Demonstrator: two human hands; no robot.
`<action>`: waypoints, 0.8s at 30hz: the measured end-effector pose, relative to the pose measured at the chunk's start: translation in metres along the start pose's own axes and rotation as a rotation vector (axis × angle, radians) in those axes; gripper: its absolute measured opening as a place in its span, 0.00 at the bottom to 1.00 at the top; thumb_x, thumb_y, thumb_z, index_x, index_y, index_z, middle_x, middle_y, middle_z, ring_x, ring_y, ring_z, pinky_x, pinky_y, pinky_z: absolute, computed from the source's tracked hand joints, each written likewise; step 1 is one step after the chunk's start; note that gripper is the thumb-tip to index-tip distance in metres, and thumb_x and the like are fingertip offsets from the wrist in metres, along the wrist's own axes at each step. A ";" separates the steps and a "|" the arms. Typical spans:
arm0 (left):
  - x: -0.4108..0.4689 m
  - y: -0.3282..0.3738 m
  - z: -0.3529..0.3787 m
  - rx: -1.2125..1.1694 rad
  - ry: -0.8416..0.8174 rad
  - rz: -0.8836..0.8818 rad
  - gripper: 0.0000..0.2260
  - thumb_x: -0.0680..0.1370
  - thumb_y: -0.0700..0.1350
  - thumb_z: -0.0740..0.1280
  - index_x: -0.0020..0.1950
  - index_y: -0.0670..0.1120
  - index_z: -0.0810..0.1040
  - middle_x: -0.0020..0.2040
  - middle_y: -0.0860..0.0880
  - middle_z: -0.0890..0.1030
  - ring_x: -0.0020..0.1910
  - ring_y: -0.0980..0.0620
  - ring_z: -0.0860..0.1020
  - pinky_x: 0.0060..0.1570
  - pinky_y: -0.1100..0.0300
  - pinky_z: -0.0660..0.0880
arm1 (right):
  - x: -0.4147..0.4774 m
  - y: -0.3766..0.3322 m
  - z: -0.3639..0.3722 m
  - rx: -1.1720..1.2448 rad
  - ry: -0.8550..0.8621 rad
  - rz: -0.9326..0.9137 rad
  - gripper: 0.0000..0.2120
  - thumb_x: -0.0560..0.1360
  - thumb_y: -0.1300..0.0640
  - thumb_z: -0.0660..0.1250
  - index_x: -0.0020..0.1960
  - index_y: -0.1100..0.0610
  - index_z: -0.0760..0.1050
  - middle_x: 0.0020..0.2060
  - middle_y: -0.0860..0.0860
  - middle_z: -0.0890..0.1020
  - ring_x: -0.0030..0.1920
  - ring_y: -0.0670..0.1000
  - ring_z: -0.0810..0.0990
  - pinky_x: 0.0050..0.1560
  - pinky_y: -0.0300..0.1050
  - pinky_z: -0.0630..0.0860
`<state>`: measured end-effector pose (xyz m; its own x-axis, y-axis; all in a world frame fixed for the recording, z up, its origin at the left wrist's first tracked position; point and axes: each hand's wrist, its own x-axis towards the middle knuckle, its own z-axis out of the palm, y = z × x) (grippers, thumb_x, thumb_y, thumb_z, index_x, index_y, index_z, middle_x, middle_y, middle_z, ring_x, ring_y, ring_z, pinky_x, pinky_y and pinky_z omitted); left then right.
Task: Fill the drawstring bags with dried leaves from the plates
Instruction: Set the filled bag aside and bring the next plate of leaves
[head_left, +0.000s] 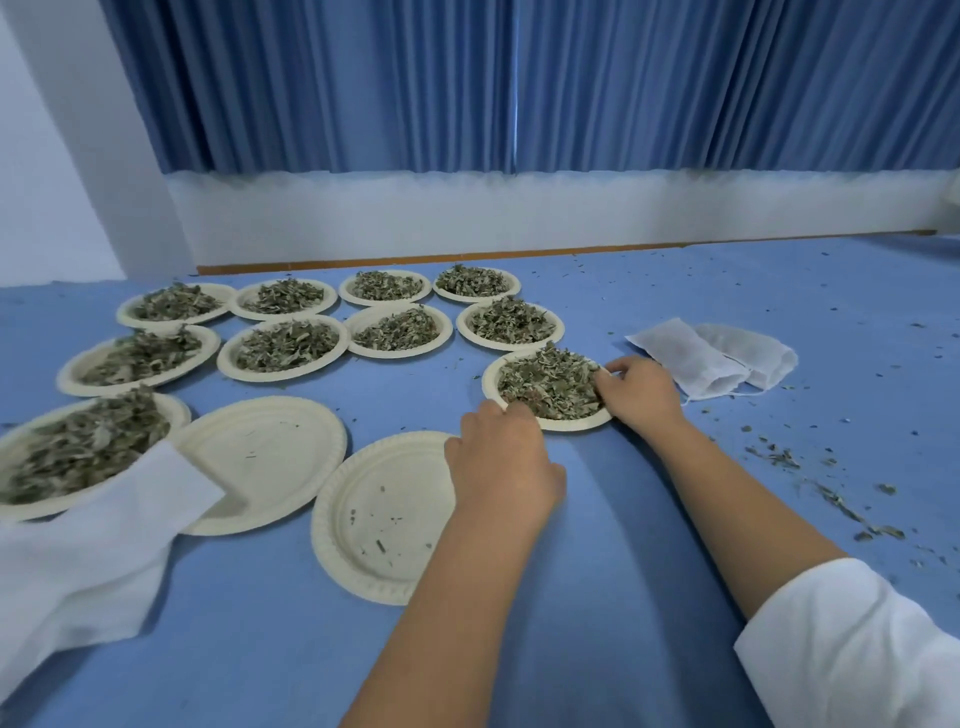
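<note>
Right of mid-surface, your left hand (501, 457) and right hand (641, 392) pinch the round cream leaf-heaped paper plate (569, 423). Lift it level, slowly!

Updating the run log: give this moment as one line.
left hand: grips full plate rim | right hand: grips opposite rim | drawstring bags: flat, unfilled | empty plates: two

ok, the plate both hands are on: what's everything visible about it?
The plate is round, cream, paper-like, with a ribbed rim, heaped with dried green-grey leaves. It lies flat on the blue table, left of the white bags. The left hand holds its near-left rim, the right hand its right rim.
</note>
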<state>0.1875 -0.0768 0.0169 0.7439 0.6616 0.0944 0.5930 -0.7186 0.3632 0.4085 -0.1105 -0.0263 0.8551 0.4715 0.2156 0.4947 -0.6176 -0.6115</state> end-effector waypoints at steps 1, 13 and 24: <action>-0.006 -0.008 -0.002 0.060 -0.035 -0.016 0.22 0.76 0.55 0.68 0.64 0.46 0.68 0.63 0.46 0.68 0.65 0.44 0.67 0.57 0.51 0.67 | -0.003 -0.004 0.004 0.000 -0.007 -0.005 0.09 0.76 0.53 0.62 0.41 0.56 0.77 0.29 0.50 0.75 0.39 0.54 0.74 0.36 0.43 0.66; -0.070 -0.054 -0.018 0.293 -0.008 0.124 0.03 0.78 0.45 0.61 0.49 0.47 0.67 0.54 0.46 0.75 0.49 0.45 0.74 0.43 0.55 0.59 | -0.039 -0.050 0.031 0.011 -0.022 -0.055 0.11 0.77 0.57 0.61 0.46 0.58 0.81 0.35 0.52 0.79 0.40 0.55 0.75 0.40 0.43 0.68; -0.094 -0.071 -0.037 0.224 0.298 0.365 0.19 0.48 0.40 0.80 0.32 0.49 0.77 0.30 0.52 0.74 0.26 0.53 0.72 0.22 0.63 0.63 | -0.059 -0.058 0.028 0.111 0.022 0.019 0.12 0.74 0.60 0.60 0.32 0.57 0.71 0.30 0.55 0.73 0.34 0.54 0.70 0.36 0.46 0.67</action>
<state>0.0642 -0.0797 0.0168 0.8138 0.3682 0.4496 0.3871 -0.9205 0.0532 0.3248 -0.0852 -0.0247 0.8681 0.4453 0.2192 0.4591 -0.5524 -0.6957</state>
